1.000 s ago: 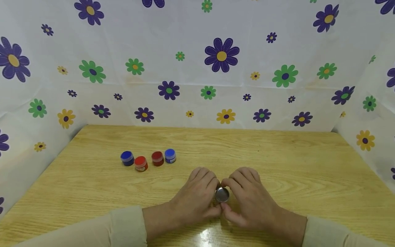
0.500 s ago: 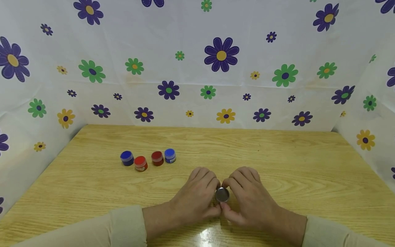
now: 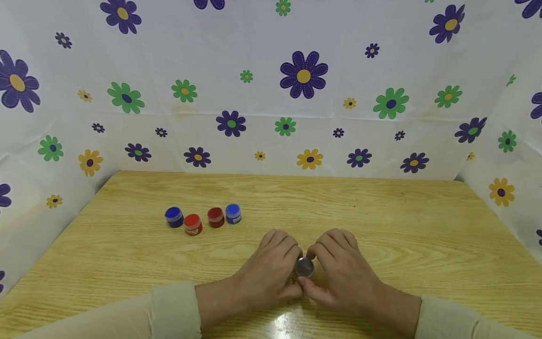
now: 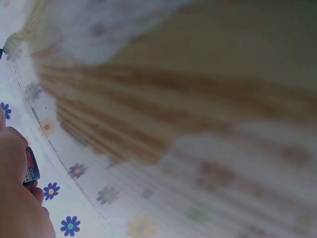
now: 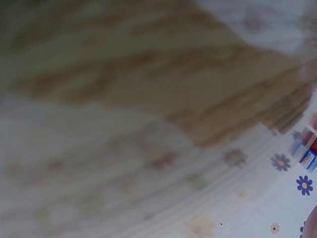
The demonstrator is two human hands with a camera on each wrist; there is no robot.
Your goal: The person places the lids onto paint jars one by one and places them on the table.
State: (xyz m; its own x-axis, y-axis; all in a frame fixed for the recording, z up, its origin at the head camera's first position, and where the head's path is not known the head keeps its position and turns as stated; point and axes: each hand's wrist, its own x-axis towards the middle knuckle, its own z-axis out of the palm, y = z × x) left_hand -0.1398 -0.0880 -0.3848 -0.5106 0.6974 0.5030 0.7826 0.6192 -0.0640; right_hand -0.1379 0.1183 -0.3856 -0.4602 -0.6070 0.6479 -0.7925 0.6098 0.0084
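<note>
Near the front middle of the table, a small jar with a round grey top and a bright rim sits between the two hands. My left hand grips it from the left, its fingers curled behind and thumb in front. From the right, my right hand pinches the rim, forefinger at the far side and thumb at the near side. The left wrist view catches the left hand with a dark labelled side of the jar by its fingers. Most of the jar's body is hidden by the hands.
Further back on the left stand a dark blue jar, a bright red jar, a dark red jar and a lighter blue jar. A flowered cloth hangs behind and beside the wooden table.
The right forefinger has shifted a little to the right along the jar's rim, and the right thumb slightly left. The left hand and the other jars stay where they were.
</note>
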